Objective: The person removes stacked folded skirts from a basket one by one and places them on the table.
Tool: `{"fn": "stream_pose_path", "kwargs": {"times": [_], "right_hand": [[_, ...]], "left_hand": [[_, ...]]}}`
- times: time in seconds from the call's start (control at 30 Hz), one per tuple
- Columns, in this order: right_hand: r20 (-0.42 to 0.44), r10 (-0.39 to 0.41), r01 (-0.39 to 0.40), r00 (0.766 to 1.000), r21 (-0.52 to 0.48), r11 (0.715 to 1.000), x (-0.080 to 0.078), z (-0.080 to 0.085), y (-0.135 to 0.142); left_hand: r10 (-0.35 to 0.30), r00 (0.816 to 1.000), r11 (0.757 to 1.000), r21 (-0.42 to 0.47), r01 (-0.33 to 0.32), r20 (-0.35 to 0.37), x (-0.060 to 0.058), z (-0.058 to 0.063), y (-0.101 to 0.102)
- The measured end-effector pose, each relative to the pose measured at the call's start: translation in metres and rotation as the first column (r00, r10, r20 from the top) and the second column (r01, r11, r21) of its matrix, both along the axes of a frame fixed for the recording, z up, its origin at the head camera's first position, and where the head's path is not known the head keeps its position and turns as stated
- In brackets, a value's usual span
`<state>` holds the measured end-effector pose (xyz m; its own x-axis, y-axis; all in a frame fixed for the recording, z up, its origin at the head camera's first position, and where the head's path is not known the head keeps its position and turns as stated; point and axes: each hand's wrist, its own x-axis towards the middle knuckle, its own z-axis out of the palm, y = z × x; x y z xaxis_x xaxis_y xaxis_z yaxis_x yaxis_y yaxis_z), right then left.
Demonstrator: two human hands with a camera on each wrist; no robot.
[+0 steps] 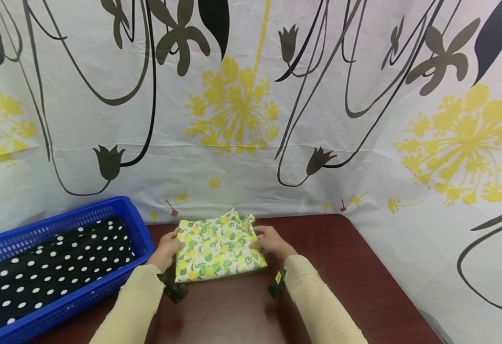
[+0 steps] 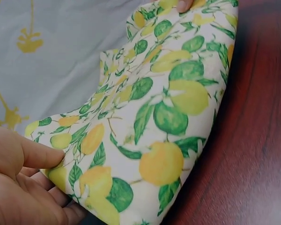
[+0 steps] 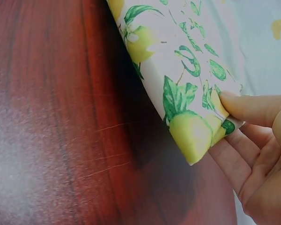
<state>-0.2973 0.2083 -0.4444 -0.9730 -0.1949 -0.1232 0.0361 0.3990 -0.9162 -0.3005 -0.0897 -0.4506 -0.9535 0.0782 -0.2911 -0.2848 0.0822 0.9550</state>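
A folded cloth (image 1: pixel 221 246) with a lemon and green leaf print is held between both hands over the table. My left hand (image 1: pixel 167 249) grips its left edge, thumb on top and fingers underneath, as the left wrist view shows on the printed fabric (image 2: pixel 164 112). On the opposite side my right hand (image 1: pixel 272 240) pinches the right edge. In the right wrist view the thumb (image 3: pixel 253 107) lies over the cloth (image 3: pixel 187 98) and the fingers curl below. Its front edge casts a shadow on the tabletop, and the upper right corner bunches up slightly.
To the left stands a blue plastic basket (image 1: pixel 136 224) with a black, white-dotted cloth (image 1: pixel 57 267) lying in it. The dark red wooden table (image 1: pixel 341 286) ends against a white patterned curtain (image 1: pixel 242 186) at the back and right.
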Motion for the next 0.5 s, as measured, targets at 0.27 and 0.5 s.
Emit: {"fn": "stream_pose_path", "kwargs": {"times": [0.27,0.5], "right_hand": [[0.002,0.01,-0.01,1.0,0.019,1.0,0.0,-0.011,0.0],[0.019,-0.023,0.022,1.0,0.072,0.997,0.0,-0.016,0.002]], "left_hand": [[-0.033,0.998,0.999,0.0,0.033,0.049,0.01,-0.007,-0.002],[-0.014,0.999,0.999,0.03,0.013,0.04,0.009,-0.012,-0.002]]}}
